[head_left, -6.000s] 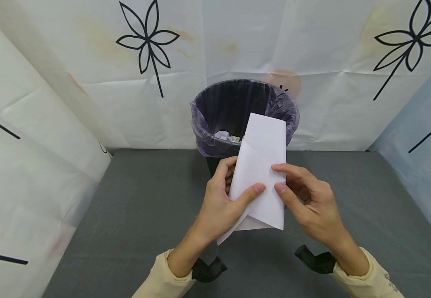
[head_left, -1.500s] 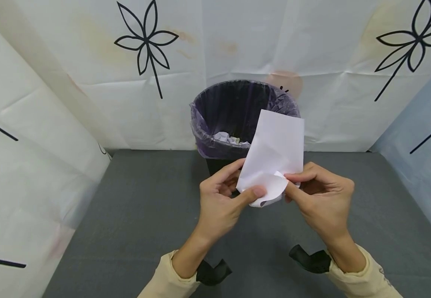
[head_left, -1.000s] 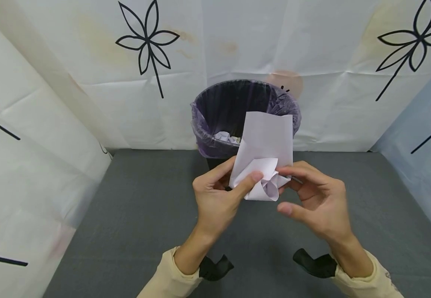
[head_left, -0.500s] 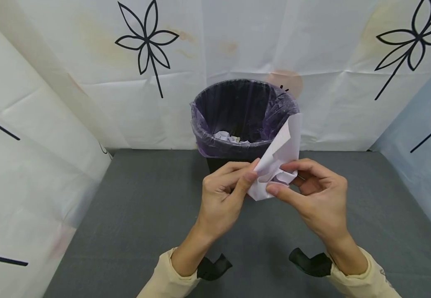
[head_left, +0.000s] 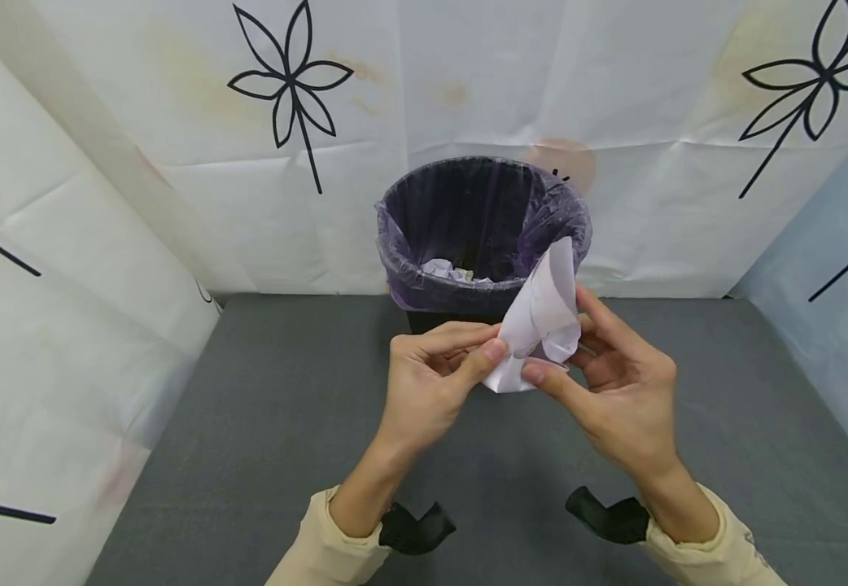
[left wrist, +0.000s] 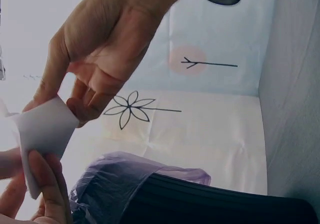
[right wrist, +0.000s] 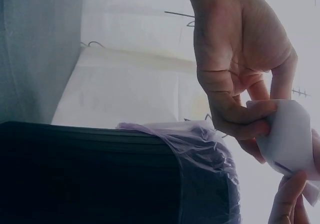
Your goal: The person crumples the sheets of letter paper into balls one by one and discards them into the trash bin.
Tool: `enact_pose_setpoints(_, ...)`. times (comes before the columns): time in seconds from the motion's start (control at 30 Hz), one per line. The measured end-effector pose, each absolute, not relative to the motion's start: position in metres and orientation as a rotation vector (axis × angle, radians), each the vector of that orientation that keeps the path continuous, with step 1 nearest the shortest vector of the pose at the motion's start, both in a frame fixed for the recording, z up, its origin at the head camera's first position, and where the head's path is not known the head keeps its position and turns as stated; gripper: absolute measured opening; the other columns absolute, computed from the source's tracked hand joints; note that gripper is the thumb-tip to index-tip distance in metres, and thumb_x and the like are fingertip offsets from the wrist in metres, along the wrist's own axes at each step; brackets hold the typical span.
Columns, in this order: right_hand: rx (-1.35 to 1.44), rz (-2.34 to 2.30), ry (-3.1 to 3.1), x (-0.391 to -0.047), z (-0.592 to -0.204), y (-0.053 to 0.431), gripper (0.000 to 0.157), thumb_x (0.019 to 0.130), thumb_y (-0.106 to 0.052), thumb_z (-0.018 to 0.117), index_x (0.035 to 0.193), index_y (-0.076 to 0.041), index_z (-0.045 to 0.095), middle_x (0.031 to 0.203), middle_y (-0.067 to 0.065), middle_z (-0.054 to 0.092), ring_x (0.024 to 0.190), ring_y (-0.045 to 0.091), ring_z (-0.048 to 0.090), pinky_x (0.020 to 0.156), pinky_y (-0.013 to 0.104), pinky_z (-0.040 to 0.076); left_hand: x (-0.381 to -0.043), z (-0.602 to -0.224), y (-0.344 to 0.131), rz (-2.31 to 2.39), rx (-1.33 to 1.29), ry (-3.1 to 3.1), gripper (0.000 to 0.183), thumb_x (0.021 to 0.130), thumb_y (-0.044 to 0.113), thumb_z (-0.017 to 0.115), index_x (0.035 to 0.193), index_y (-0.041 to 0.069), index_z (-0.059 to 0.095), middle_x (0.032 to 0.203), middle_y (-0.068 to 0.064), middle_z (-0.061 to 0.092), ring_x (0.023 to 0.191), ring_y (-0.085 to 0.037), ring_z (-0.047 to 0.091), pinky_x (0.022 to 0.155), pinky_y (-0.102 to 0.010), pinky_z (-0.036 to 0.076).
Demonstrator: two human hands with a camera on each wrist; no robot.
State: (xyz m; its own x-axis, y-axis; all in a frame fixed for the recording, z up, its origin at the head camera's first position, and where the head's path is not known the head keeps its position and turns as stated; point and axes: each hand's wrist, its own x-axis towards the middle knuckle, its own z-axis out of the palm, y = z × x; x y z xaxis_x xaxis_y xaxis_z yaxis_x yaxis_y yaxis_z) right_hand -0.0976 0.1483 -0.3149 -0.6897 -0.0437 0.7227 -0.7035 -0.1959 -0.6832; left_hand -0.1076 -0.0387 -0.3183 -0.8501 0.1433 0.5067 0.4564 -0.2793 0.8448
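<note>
A folded sheet of white paper [head_left: 534, 321], its upper part curled into a pointed shape, is held up in front of the trash bin [head_left: 461, 293]. My left hand [head_left: 424, 399] pinches its lower left edge between thumb and fingers. At the lower right, my right hand [head_left: 618, 391] holds the paper, its thumb in front and fingers behind. The left wrist view shows the right hand [left wrist: 105, 54] across the paper [left wrist: 47, 126], with left fingers [left wrist: 47, 179] close by. In the right wrist view, the left hand [right wrist: 240, 54] grips the paper [right wrist: 290, 134].
The bin is lined with a purple plastic bag [head_left: 402, 273] and contains crumpled paper scraps [head_left: 439, 267]. It stands at the back of a dark grey surface [head_left: 292, 391], against a white sheet wall [head_left: 365, 228] with black flower drawings. Patterned sheets hang on both sides.
Long and flat six seconds ago, the paper has been folded up from its lower end. Since half a second ago, its top has curled inward, with the right fingers moved higher behind it.
</note>
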Motion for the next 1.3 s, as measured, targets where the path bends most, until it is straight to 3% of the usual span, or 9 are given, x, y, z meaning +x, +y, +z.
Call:
enact_pose_setpoints(0.2, 0.951, 1.958, -1.546, -0.1033, -0.3173, 0.1476, 0.048, 0.079, 0.005, 0.083, 0.117, 0.025, 0.061, 0.106, 0.021, 0.068, 0.094, 0.025, 0.067, 0.081, 0.028, 0.059, -0.107, -0.3177, -0.039, -2.328, -0.734, -1.739, 0.021, 0.089, -0.011, 0.07, 0.108, -0.02, 0.068, 0.1, -0.031, 0.07, 0.086, -0.017, 0.071, 0.073, -0.028, 0.059)
enact_pose_setpoints(0.43, 0.959, 1.922, -1.533, -0.1052, -0.318, 0.1476, 0.033, 0.08, 0.008, 0.082, 0.105, 0.023, 0.067, 0.102, 0.022, 0.069, 0.094, 0.026, 0.07, 0.079, 0.027, 0.059, -0.1078, -0.3181, -0.041, -2.309, -0.903, -1.797, 0.044, 0.096, -0.007, 0.064, 0.139, -0.009, 0.055, 0.091, -0.022, 0.061, 0.083, -0.014, 0.058, 0.071, -0.021, 0.051)
enact_pose_setpoints(0.63, 0.933, 1.882, -1.555, -0.1048, -0.319, 0.1475, 0.016, 0.08, 0.014, 0.078, 0.095, 0.019, 0.072, 0.099, 0.02, 0.07, 0.09, 0.024, 0.07, 0.074, 0.024, 0.059, -0.1071, -0.3176, -0.0438, -2.336, -0.887, -1.816, 0.029, 0.093, -0.012, 0.063, 0.122, -0.017, 0.063, 0.088, -0.014, 0.059, 0.081, -0.014, 0.046, 0.065, -0.021, 0.041)
enact_pose_setpoints(0.8, 0.934, 1.871, -1.543, -0.1056, -0.3208, 0.1468, 0.015, 0.077, 0.025, 0.069, 0.09, 0.019, 0.073, 0.098, 0.017, 0.071, 0.089, 0.023, 0.068, 0.072, 0.02, 0.057, -0.1048, -0.316, -0.0442, -2.325, -0.838, -1.851, 0.026, 0.093, -0.013, 0.06, 0.118, -0.016, 0.066, 0.094, -0.02, 0.061, 0.087, -0.014, 0.053, 0.07, -0.02, 0.046)
enact_pose_setpoints(0.9, 0.935, 1.863, -1.533, -0.1068, -0.3212, 0.1476, 0.02, 0.074, 0.029, 0.066, 0.089, 0.018, 0.073, 0.098, 0.016, 0.071, 0.089, 0.023, 0.068, 0.073, 0.02, 0.057, -0.1038, -0.3136, -0.0455, -2.268, -0.871, -1.882, 0.028, 0.098, 0.001, 0.056, 0.12, -0.013, 0.067, 0.106, -0.02, 0.066, 0.1, -0.018, 0.059, 0.08, -0.024, 0.05)
enact_pose_setpoints(1.03, 0.949, 1.822, -1.533, -0.1082, -0.3212, 0.1474, 0.013, 0.077, 0.024, 0.071, 0.089, 0.017, 0.073, 0.096, 0.016, 0.07, 0.09, 0.022, 0.067, 0.076, 0.021, 0.057, -0.1026, -0.3117, -0.0449, -2.225, -0.937, -1.844, 0.05, 0.102, 0.033, 0.061, 0.121, -0.013, 0.067, 0.116, -0.022, 0.068, 0.108, -0.026, 0.061, 0.087, -0.03, 0.054)
enact_pose_setpoints(1.13, 0.956, 1.745, -1.566, -0.1084, -0.3207, 0.1459, 0.012, 0.079, 0.021, 0.074, 0.089, 0.015, 0.075, 0.095, 0.015, 0.069, 0.09, 0.02, 0.067, 0.077, 0.02, 0.056, -0.1012, -0.3128, -0.0413, -2.225, -0.911, -1.806, 0.066, 0.092, 0.047, 0.075, 0.121, -0.012, 0.068, 0.115, -0.021, 0.068, 0.105, -0.027, 0.064, 0.086, -0.034, 0.057)
enact_pose_setpoints(1.2, 0.949, 1.682, -1.594, -0.1082, -0.3201, 0.1452, 0.014, 0.078, 0.022, 0.072, 0.089, 0.013, 0.076, 0.093, 0.015, 0.069, 0.089, 0.018, 0.067, 0.075, 0.018, 0.055, -0.1004, -0.3143, -0.0387, -2.213, -0.862, -1.807, 0.064, 0.087, 0.044, 0.081, 0.121, -0.008, 0.07, 0.115, -0.017, 0.07, 0.103, -0.027, 0.067, 0.085, -0.036, 0.058)
enact_pose_setpoints(1.3, 0.948, 1.577, -1.634, -0.1084, -0.3194, 0.1452, 0.008, 0.083, 0.014, 0.073, 0.089, 0.01, 0.077, 0.092, 0.015, 0.068, 0.086, 0.015, 0.064, 0.07, 0.015, 0.051, -0.0998, -0.3161, -0.0361, -2.207, -0.806, -1.805, 0.048, 0.086, 0.025, 0.085, 0.119, -0.007, 0.072, 0.113, -0.015, 0.071, 0.099, -0.026, 0.069, 0.083, -0.037, 0.059)
